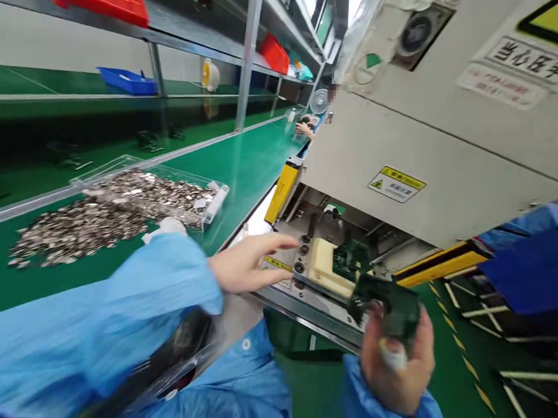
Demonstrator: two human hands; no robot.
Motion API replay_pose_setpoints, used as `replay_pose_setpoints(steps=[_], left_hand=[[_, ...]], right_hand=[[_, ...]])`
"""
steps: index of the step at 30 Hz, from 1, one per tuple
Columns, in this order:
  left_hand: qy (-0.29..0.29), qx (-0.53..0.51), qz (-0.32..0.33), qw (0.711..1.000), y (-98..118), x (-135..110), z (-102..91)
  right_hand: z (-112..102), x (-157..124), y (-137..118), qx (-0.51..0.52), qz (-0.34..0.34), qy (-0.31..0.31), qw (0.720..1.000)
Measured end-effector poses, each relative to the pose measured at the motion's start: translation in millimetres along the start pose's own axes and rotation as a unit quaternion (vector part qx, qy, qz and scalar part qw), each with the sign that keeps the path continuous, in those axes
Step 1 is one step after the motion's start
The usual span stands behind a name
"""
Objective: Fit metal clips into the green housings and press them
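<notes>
Clear tray [218, 201] near the railed edge of the table [256, 152] is holding metal pieces [162, 194], others lying alongside; we're holding left hand [249, 266] fingers apart, right hand [406, 370] clasping dark green part [398, 308].

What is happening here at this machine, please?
A person in blue sleeves is at the machine. The right hand grips a dark part, blurred, close to a cream block; contact is unclear. Another dark part sits on the block. The left hand is open and empty beside it. Small metal pieces lie heaped on the green bench and in a clear tray.
</notes>
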State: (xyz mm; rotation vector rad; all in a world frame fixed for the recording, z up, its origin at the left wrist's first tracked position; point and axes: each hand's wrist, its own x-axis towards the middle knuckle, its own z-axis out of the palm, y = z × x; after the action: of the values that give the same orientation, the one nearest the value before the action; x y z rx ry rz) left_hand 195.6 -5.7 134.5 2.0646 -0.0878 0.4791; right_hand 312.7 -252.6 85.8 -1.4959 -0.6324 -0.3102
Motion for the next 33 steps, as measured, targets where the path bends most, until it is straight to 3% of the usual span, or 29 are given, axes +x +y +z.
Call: replay_pose_setpoints(steps=[1, 3, 6, 8, 10, 12, 17, 20, 22, 24, 26, 28, 30, 33], left_hand=[[-0.002, 0.015, 0.035, 0.999, -0.6, 27.7, 17.7], [-0.019, 0.032, 0.06, 0.998, -0.5, 74.6, 53.9], [-0.038, 0.031, 0.002, 0.999, 0.3, 116.5, 90.3], [-0.009, -0.016, -0.035, 0.999, 0.2, 123.3, 93.9], [0.038, -0.09, -0.055, 0.994, -0.6, 113.6, 80.1], [0.057, -0.147, -0.077, 0.985, -2.5, 89.5, 53.5], [-0.014, -0.147, -0.151, 0.978, -18.9, -5.1, -17.1], [-0.055, -0.115, -0.2, 0.972, -42.0, -53.1, -29.4], [-0.079, -0.094, -0.235, 0.964, -58.8, -69.5, -24.1], [-0.111, -0.081, -0.27, 0.953, -71.8, -73.8, -14.5], [-0.143, -0.08, -0.289, 0.943, -79.1, -71.4, -6.7], [-0.157, -0.082, -0.279, 0.944, -82.6, -68.4, -4.1], [-0.164, -0.077, -0.258, 0.949, -86.0, -67.4, -6.3], [-0.157, -0.076, -0.227, 0.958, -95.2, -65.4, -13.1]], right_hand=[[-17.0, 8.4, 6.0, -0.012, 0.001, 0.065, 0.998], [-42.5, 23.1, 16.5, -0.005, 0.018, 0.114, 0.993], [-59.3, 42.0, 27.8, -0.005, 0.048, 0.085, 0.995], [-58.7, 55.4, 32.6, -0.015, 0.044, 0.044, 0.998], [-50.9, 70.9, 35.9, -0.028, 0.041, -0.016, 0.999], [-38.5, 87.1, 38.4, -0.048, 0.04, -0.095, 0.993], [-9.7, 111.7, 39.9, -0.101, 0.032, -0.288, 0.952], [-7.1, 107.6, 36.5, -0.145, 0.018, -0.308, 0.94], [-15.4, 97.1, 34.8, -0.195, 0.002, -0.285, 0.938], [-33.2, 80.7, 37.9, -0.242, 0.001, -0.224, 0.944], [-59.3, 59.6, 49.4, -0.283, 0.047, -0.102, 0.953], [-89.4, 36.3, 69.1, -0.312, 0.149, 0.053, 0.937], [-117.8, 13.7, 91.0, -0.291, 0.263, 0.076, 0.917], [-144.6, -12.6, 109.8, -0.207, 0.298, 0.106, 0.926]])
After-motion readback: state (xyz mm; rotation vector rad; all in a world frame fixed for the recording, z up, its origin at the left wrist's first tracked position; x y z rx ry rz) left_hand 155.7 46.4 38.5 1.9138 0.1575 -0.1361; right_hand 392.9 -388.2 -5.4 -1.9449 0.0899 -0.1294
